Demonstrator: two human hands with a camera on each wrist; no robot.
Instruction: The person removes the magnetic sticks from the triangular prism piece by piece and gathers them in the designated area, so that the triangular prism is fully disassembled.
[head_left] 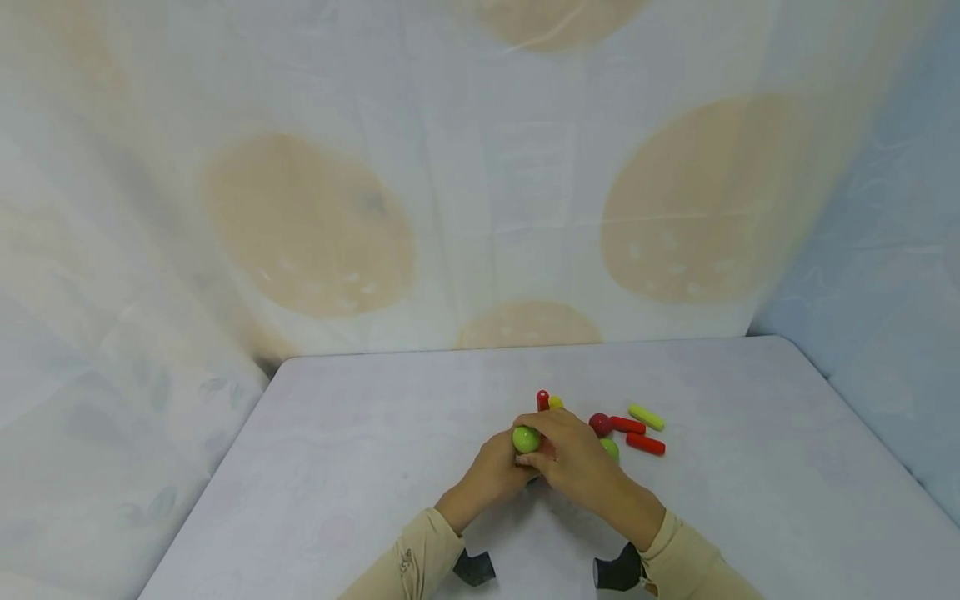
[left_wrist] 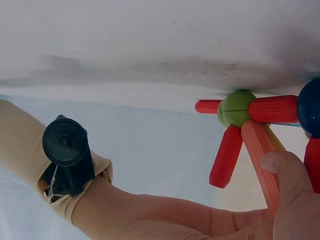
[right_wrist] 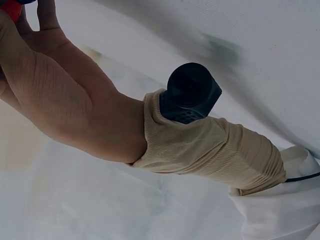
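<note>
Holding a small stick-and-ball model (head_left: 534, 433) above the near middle of the white table (head_left: 360, 467), both hands meet at it; the left hand (head_left: 495, 468) curls its fingers round one red stick (left_wrist: 260, 160), thumb pressed along it, and the right hand (head_left: 577, 454) closes over the model from above, though exactly what its fingers pinch cannot be told.

The build looks partly done: in the left wrist view several red sticks already radiate from a green ball (left_wrist: 236, 107), with a dark blue ball (left_wrist: 311, 107) at one end; loose pieces are left just right of the hands, namely a dark red ball (head_left: 599, 424), two red sticks (head_left: 645, 443) and a yellow stick (head_left: 647, 417).

No single long axis shows; the sticks fan outward, one tip (head_left: 542, 400) pointing away from the person.
</note>
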